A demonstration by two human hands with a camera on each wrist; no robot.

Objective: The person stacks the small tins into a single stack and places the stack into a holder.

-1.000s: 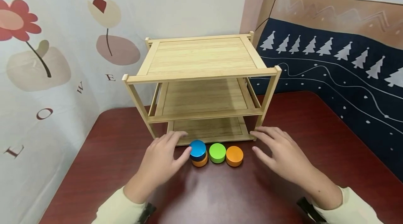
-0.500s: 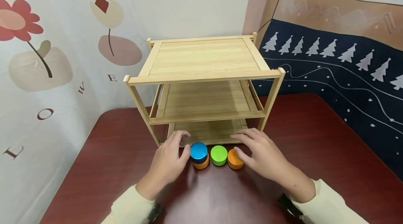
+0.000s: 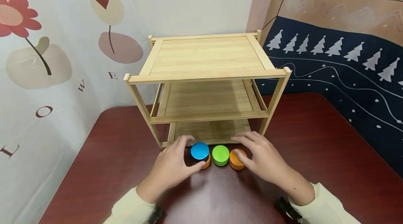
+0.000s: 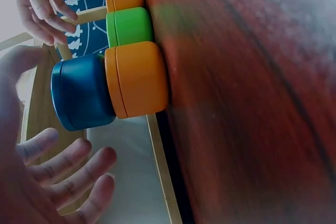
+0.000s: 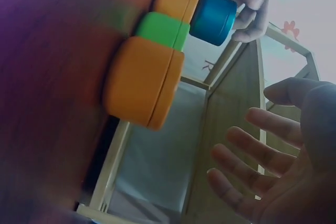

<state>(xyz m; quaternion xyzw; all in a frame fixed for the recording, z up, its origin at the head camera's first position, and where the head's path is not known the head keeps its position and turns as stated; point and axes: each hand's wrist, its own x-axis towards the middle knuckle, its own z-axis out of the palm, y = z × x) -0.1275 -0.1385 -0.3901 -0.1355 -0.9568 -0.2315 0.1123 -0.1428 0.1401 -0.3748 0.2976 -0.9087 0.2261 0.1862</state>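
Note:
A blue round tin (image 3: 199, 151) sits on top of an orange tin (image 4: 137, 80), as the left wrist view shows from the side. My left hand (image 3: 171, 163) curves around the blue tin from the left, thumb in front and fingers behind, with a gap between them and the tin. A green tin (image 3: 220, 154) stands to the right of that stack. At the right end of the row is another orange tin (image 5: 142, 82). My right hand (image 3: 264, 155) hovers over and beside it, thumb overlapping its top in the head view; the right wrist view shows the fingers spread and holding nothing.
Right behind the tins stands a three-tier wooden shelf (image 3: 207, 76) with slanted front legs. Everything rests on a dark red table (image 3: 110, 168). Patterned cloth walls (image 3: 195, 3) close off the back and sides.
My right hand has moved left, from beside the right orange tin to over it. The left hand has reached around the blue tin, its thumb now in front. The tins keep their arrangement.

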